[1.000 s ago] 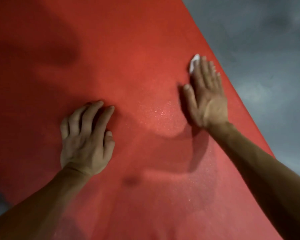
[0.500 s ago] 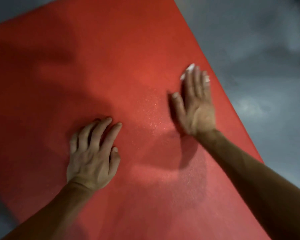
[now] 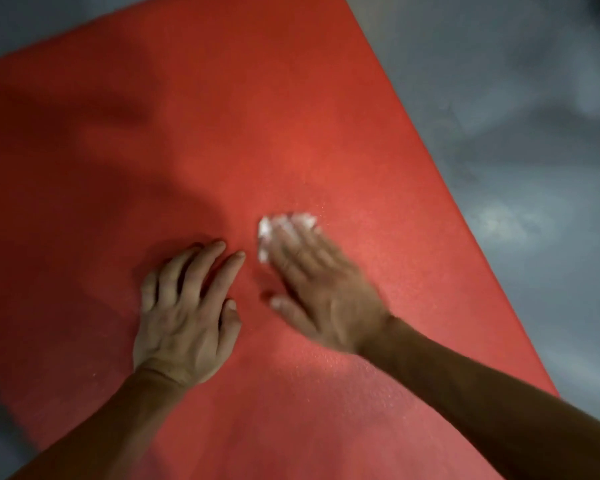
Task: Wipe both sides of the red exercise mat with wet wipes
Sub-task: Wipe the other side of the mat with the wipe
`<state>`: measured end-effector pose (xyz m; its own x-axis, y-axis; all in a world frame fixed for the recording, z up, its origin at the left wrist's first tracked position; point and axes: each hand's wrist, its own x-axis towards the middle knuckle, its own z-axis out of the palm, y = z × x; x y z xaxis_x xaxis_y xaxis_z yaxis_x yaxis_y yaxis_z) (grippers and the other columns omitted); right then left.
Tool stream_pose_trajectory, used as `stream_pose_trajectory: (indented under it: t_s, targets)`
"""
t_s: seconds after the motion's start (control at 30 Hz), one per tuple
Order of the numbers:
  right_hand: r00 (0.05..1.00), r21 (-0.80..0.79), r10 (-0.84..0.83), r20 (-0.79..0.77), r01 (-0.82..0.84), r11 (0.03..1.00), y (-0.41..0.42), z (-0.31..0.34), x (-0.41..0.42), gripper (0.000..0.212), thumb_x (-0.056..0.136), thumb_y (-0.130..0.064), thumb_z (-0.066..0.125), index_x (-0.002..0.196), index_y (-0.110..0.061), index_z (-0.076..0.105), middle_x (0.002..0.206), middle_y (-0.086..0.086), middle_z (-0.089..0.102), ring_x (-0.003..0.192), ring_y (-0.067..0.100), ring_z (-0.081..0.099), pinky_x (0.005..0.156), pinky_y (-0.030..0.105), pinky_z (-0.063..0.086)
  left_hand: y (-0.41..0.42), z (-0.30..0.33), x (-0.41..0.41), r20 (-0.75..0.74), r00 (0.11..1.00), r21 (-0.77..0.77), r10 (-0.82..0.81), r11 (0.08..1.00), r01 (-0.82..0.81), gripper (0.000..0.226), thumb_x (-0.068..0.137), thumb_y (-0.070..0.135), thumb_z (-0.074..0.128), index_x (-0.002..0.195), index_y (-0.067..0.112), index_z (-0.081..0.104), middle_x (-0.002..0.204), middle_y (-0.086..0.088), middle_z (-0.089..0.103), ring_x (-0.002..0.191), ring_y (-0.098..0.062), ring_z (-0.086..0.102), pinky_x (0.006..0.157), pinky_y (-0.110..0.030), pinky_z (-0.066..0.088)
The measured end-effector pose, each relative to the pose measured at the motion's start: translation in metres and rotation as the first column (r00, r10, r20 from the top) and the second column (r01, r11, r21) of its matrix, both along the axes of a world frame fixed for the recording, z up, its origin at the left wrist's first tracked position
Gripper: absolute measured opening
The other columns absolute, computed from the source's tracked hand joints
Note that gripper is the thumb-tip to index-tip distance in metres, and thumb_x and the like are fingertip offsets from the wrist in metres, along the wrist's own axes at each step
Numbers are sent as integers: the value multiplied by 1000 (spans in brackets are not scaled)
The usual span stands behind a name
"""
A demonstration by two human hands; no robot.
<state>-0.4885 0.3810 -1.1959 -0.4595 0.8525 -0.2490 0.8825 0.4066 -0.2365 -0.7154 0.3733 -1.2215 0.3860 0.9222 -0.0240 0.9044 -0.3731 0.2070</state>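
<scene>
The red exercise mat (image 3: 222, 126) lies flat and fills most of the view. My left hand (image 3: 187, 313) rests flat on it near the middle, fingers spread. Just to its right, my right hand (image 3: 323, 289) presses a white wet wipe (image 3: 284, 225) onto the mat with straight fingers. The wipe shows beyond and beside the fingertips; most of it is hidden under the hand. The right hand is blurred by motion.
Grey floor (image 3: 499, 133) borders the mat on the right, at the top left and at the bottom left. The mat's right edge (image 3: 440, 174) runs diagonally from top centre to bottom right. Shadows fall across the mat's left half.
My right hand has slid the wipe leftward from near the mat's right edge to beside my left hand. The left hand has stayed planted on the mat.
</scene>
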Motion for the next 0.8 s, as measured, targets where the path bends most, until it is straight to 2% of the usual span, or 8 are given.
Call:
stream_pose_trajectory:
  t_s: [0.07,0.17,0.23,0.37,0.47,0.57,0.73,0.8]
  targets:
    - [996,81,89,-6,-88,993,8,-7,14,67,109,-47,33,163,-11,15,171,8,8,158,25,2,128,48,10,1,-1,0,0,1000,-3,-2,1000,2,62,85,35,49,146,22,58,154,-6,49,132,-37,44,107,-57,32]
    - [904,139,-425,-43,427,894,51,-11,49,62,109,-43,28,163,-13,19,170,7,14,158,25,7,127,48,13,1,-1,-1,-7,1000,-8,-4,1000,4,63,85,34,49,147,23,57,154,-6,48,132,-35,43,108,-56,30]
    - [820,157,-571,-34,569,807,59,-11,37,65,110,-45,25,163,-9,15,171,11,10,158,28,3,127,49,10,1,-1,-1,3,1000,-9,-2,1000,2,63,85,35,49,147,23,57,154,-6,48,133,-34,42,108,-56,30]
    - [993,42,120,-11,-120,992,26,-9,-14,68,110,-47,30,163,-9,12,171,11,7,158,27,-1,128,47,6,1,0,-1,-6,1000,-1,-7,1000,7,62,86,35,49,146,22,57,154,-6,48,133,-34,42,109,-56,29]
    - [981,132,-194,-2,193,972,63,-16,30,62,109,-44,25,163,-14,18,170,8,13,158,27,8,127,48,12,0,-1,-2,-7,1000,0,-7,1000,7,62,86,34,50,147,23,56,155,-6,48,133,-34,42,108,-56,30]
    - [777,209,-629,-11,617,759,89,-14,52,67,108,-47,19,162,-8,18,170,13,14,158,31,9,126,50,13,1,-1,-1,-6,1000,-9,-6,1000,6,62,87,35,48,147,23,56,155,-5,46,134,-34,43,108,-55,30]
    - [999,104,33,-41,-29,994,57,-14,1,66,109,-46,31,163,-10,17,171,9,11,158,24,3,128,46,10,2,1,-2,-9,1000,-8,-11,1000,11,62,85,34,50,146,23,57,155,-5,48,133,-35,44,108,-55,30]
    - [975,159,-213,-56,220,963,67,-17,39,62,109,-42,31,163,-12,20,170,7,16,158,23,8,127,46,14,1,0,-1,-6,1000,-1,-13,1000,13,62,86,34,49,146,23,57,154,-6,48,133,-35,43,108,-55,29]
